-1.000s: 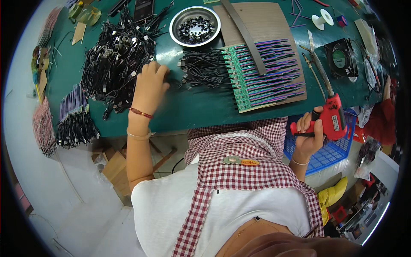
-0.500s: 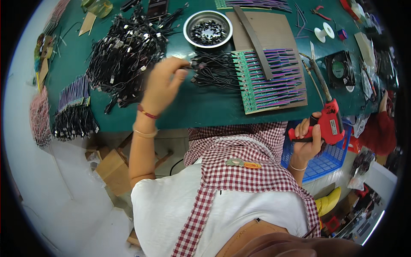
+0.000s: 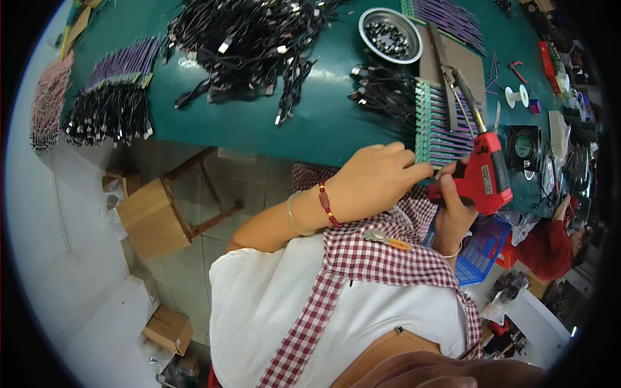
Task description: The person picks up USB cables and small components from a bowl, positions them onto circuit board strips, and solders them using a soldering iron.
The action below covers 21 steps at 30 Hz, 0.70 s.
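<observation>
My right hand (image 3: 455, 213) grips a red and black soldering gun (image 3: 490, 174), its long metal tip pointing away over the circuit boards. My left hand (image 3: 381, 181) is bent in front of my apron, fingers pinched together at the near end of a row of green circuit boards (image 3: 424, 123). Whatever lies between those fingertips is hidden. Purple wires run right from the boards, under a flat grey metal bar (image 3: 442, 84) laid across them. On their left side, black cables (image 3: 387, 94) with plugs spread over the table.
A metal bowl (image 3: 363, 29) of small black parts stands behind the cables. A large heap of black cables (image 3: 252, 39) covers the table's far middle. Finished-looking bundles (image 3: 110, 116) hang at the left edge. A white spool (image 3: 516, 97) and a fan (image 3: 524, 147) sit right; another person (image 3: 550, 249) is beyond.
My left hand has come from the cable heap across to the right, to the near end of the boards. The soldering gun's tip now reaches over the boards. The view has shifted.
</observation>
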{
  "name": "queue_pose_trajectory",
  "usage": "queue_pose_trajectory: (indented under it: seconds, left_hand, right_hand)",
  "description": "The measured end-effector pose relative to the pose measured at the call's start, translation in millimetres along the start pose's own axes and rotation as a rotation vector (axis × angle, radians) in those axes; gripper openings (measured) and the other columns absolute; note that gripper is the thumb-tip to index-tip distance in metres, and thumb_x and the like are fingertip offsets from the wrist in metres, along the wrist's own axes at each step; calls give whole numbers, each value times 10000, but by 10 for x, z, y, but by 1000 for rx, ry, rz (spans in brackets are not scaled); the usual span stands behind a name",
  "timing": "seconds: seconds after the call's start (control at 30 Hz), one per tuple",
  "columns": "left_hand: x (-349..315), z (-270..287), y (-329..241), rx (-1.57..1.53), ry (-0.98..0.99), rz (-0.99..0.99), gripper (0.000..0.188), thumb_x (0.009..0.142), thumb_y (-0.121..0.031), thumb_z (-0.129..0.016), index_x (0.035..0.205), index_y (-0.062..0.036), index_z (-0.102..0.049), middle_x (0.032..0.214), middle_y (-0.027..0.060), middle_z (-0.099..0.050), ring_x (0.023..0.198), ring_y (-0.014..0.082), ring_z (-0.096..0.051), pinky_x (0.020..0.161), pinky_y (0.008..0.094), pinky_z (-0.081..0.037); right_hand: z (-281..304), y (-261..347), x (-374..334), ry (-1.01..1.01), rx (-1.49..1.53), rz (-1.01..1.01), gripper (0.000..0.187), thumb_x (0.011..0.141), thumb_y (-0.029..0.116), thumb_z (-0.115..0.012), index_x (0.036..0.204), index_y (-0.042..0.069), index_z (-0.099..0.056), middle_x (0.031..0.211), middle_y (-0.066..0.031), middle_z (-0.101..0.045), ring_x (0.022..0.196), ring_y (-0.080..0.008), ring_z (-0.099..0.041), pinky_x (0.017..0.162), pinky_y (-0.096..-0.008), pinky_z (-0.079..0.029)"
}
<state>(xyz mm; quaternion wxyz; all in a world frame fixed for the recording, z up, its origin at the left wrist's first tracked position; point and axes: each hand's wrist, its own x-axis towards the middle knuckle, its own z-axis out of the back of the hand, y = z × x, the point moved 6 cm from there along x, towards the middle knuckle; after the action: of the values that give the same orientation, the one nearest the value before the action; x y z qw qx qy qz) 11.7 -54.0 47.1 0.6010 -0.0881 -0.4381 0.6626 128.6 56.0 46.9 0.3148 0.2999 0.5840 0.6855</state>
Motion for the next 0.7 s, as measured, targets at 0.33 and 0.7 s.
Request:
queue_pose_trajectory:
  seconds: [0.33,0.7]
  left_hand:
    - [-411,182,145,-64,-205,29,123,757,-199,-614,782,-116,-527,705,-1,-522,729,173,-513,651,313,-390]
    - [-579,215,250,-129,-252,18,85,741,-149,-595,798,-102,-555,690,18,-548,760,183,-527,711,333,-379]
  right_hand:
    - [-425,-58,-206,89,162,-70,426,776,-37,-593,1166,9,-430,829,-106,-568,754,-183,-540,699,-299,-447]
    - [-546,-83,-291,145,-31,-90,414,798,-39,-563,1186,-5,-423,982,-116,-565,825,-156,-587,743,-274,-486]
